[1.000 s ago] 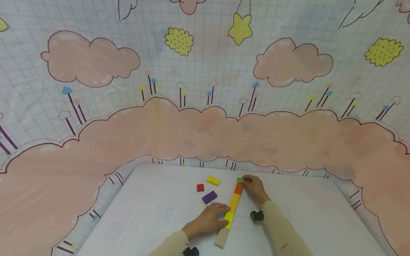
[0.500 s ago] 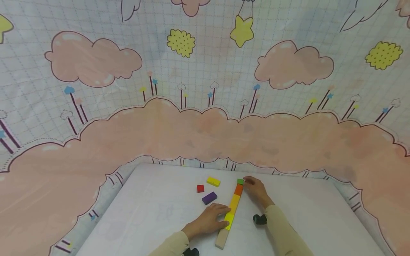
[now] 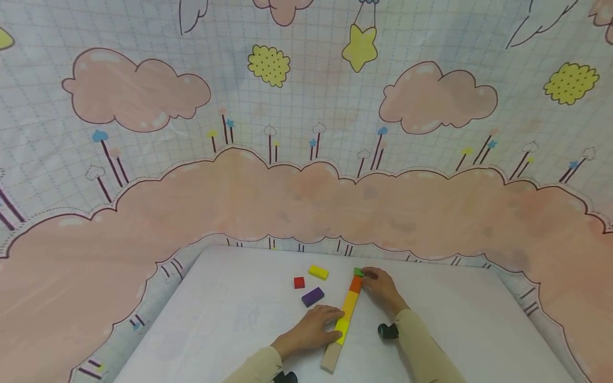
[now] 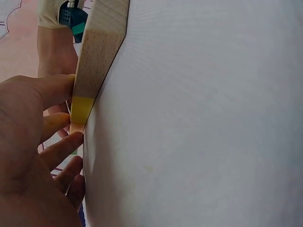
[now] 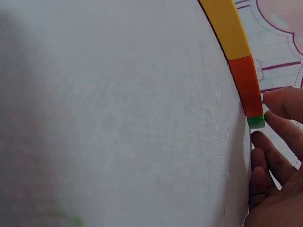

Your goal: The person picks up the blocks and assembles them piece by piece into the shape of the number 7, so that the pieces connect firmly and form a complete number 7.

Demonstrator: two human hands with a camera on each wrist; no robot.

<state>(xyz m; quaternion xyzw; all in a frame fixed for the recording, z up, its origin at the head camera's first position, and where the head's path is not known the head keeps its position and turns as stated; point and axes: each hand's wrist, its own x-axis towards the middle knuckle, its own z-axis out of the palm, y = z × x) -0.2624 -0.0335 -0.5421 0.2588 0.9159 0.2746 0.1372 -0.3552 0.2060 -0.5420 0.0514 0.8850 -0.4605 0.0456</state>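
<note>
A straight row of toy blocks lies on the white table: a bare wooden block (image 3: 331, 357) nearest, then a yellow block (image 3: 342, 329), an amber block (image 3: 351, 303), an orange block (image 3: 356, 284) and a small green block (image 3: 358, 272) at the far end. My left hand (image 3: 308, 331) rests along the row's left side, thumb and forefinger touching the yellow section. On the right, my right hand (image 3: 383, 287) has its thumb and forefinger beside the orange and green blocks; its fingers (image 5: 279, 158) are loosely bent. Whether they press the green block is unclear.
Left of the row lie a loose yellow block (image 3: 318, 272), a red cube (image 3: 299, 282) and a purple block (image 3: 313, 297). A dark wrist device (image 3: 388, 332) is at the right sleeve. Behind the white table (image 3: 215, 298) hangs a cloud-patterned cloth (image 3: 287, 197).
My right hand draws back slightly from the row's far end, then comes in close against the orange and green blocks. The left hand and blocks keep their places.
</note>
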